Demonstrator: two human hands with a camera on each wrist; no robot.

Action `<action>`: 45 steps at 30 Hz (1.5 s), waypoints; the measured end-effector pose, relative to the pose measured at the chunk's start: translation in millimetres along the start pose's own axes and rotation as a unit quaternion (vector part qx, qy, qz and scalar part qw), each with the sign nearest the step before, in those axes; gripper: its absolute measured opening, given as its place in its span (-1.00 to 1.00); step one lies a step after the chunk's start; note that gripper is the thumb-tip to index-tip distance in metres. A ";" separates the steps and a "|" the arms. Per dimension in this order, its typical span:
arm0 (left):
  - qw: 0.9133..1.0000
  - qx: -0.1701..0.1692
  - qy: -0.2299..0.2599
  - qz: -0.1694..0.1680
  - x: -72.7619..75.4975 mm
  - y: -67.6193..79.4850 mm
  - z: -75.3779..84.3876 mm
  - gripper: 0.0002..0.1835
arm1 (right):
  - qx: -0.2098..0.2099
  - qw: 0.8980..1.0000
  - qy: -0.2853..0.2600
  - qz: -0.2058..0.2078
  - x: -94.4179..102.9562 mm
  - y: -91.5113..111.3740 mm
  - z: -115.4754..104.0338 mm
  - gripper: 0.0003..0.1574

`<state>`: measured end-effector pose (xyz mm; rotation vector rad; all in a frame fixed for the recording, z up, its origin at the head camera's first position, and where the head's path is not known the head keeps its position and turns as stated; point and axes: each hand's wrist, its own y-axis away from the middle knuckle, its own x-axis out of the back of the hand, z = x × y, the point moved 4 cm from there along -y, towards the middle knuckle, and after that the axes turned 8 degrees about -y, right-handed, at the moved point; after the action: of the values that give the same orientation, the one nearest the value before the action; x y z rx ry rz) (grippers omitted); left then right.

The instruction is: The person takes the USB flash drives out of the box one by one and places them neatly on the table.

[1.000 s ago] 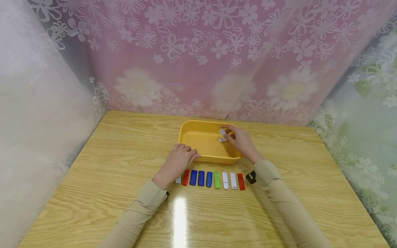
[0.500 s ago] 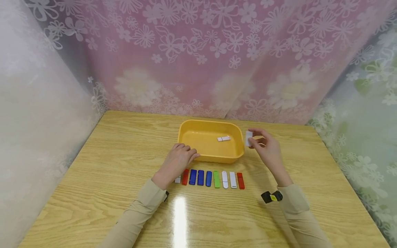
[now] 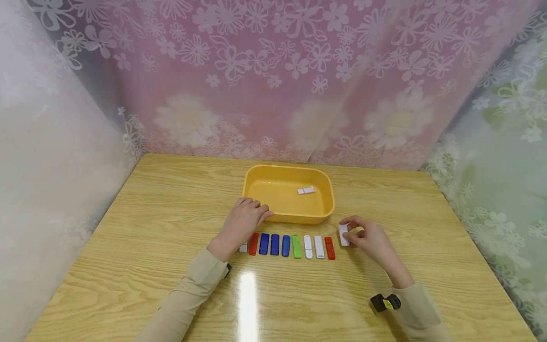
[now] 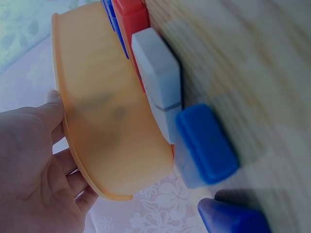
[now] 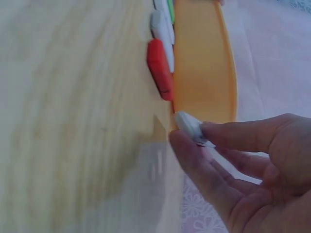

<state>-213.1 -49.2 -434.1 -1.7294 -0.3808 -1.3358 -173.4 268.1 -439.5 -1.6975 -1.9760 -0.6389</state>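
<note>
My left hand [image 3: 241,223] grips the front left rim of a yellow plastic tub [image 3: 299,218]; in the left wrist view the thumb and fingers are at the tub's edge. My right hand [image 3: 371,241] pinches a white USB flash drive [image 3: 344,235] between thumb and fingers. It is close over the table, just right of a red flash drive [image 3: 329,248] that ends a row in front of the tub. Inside the tub lies another white flash drive [image 3: 306,191]. The right wrist view shows the held drive [image 5: 189,127] partly covered by the fingertips.
The row also holds white, green [image 3: 297,247], blue [image 3: 285,246] and red drives on the wood-grain table [image 3: 171,190]. My left forearm partly hides its left end; the left wrist view shows a white drive [image 4: 158,73] and blue ones there. A floral curtain [image 3: 273,95] hangs behind.
My right hand has lifted the white flash drive out of the tub, carried it right over the rim and brought it down beside the row. The left hand stays on the tub.
</note>
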 end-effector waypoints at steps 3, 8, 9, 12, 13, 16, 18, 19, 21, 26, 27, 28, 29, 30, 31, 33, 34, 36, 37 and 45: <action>1.000 0.000 0.005 0.003 0.8 0.2 -0.3 -0.74 | -0.007 1.000 -0.002 -0.030 -7.2 4.1 1.0 -0.68; 1.000 -0.001 0.011 0.008 1.6 0.2 -0.8 -0.76 | -0.020 0.998 -0.013 -0.056 -14.7 8.5 -0.3 -0.69; 1.000 -0.001 0.010 0.008 1.9 0.1 -0.8 -0.76 | -0.020 0.998 -0.001 -0.055 -15.0 8.8 -0.7 -0.70; 1.000 -0.002 0.010 0.007 2.8 0.2 -0.6 -0.76 | -0.018 0.998 0.035 -0.053 -14.7 9.3 -1.8 -0.73; 1.000 -0.003 0.011 0.007 3.3 0.1 -0.5 -0.76 | -0.019 0.997 0.047 -0.053 -14.4 9.4 -2.0 -0.74; 1.000 -0.003 0.013 0.007 4.9 0.2 -0.1 -0.76 | -0.022 0.996 0.070 -0.041 -11.9 9.5 -3.5 -0.75; 1.000 -0.005 0.013 0.008 5.2 0.0 0.0 -0.75 | -0.015 0.997 0.074 -0.029 -8.8 8.6 -6.8 -0.74; 1.000 -0.005 0.011 0.009 5.2 0.1 -0.2 -0.76 | -0.012 0.997 0.072 -0.021 -7.2 8.0 -8.4 -0.74; 1.000 -0.004 0.008 0.011 4.7 0.1 -0.6 -0.76 | 0.006 0.998 0.069 0.000 -3.7 5.6 -12.9 -0.74; 1.000 -0.004 0.002 0.018 3.7 0.5 -1.1 -0.75 | 0.060 0.994 0.076 0.059 1.3 -2.1 -24.9 -0.77; 1.000 -0.004 0.003 0.018 3.6 0.5 -1.2 -0.75 | 0.071 0.992 0.078 0.071 1.5 -4.1 -27.6 -0.77; 1.000 -0.003 0.004 0.018 3.4 0.6 -1.4 -0.75 | 0.083 0.990 0.080 0.083 1.9 -6.0 -31.3 -0.78; 1.000 -0.004 0.004 0.017 3.3 0.6 -1.5 -0.75 | 0.095 0.988 0.081 0.095 2.1 -8.3 -34.7 -0.78; 1.000 -0.003 0.006 0.015 3.2 0.6 -1.7 -0.74 | 0.107 0.985 0.081 0.107 2.2 -11.2 -38.2 -0.79; 1.000 -0.003 0.006 0.012 3.1 0.6 -1.9 -0.74 | 0.119 0.983 0.079 0.116 2.0 -14.4 -41.6 -0.79; 1.000 -0.003 0.008 0.007 2.7 0.4 -2.3 -0.73 | 0.141 0.979 0.074 0.125 1.0 -22.1 -48.5 -0.79; 1.000 -0.003 0.008 0.005 2.7 0.4 -2.5 -0.73 | 0.151 0.978 0.073 0.126 0.0 -26.7 -51.5 -0.78; 1.000 -0.003 0.008 0.002 2.7 0.4 -2.6 -0.71 | 0.165 0.976 0.074 0.119 -3.4 -37.3 -56.4 -0.76; 1.000 -0.004 0.007 0.001 2.8 0.4 -2.5 -0.71 | 0.170 0.976 0.076 0.112 -5.4 -42.9 -58.7 -0.75; 1.000 0.002 0.016 -0.014 3.1 0.2 -0.7 -0.71 | 0.182 0.967 0.171 0.050 -25.7 -89.4 -72.4 -0.67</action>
<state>-212.2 -50.6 -431.5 -1.7023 -0.3914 -1.3801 -255.4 191.8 -402.9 -1.3517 -1.6348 -0.4615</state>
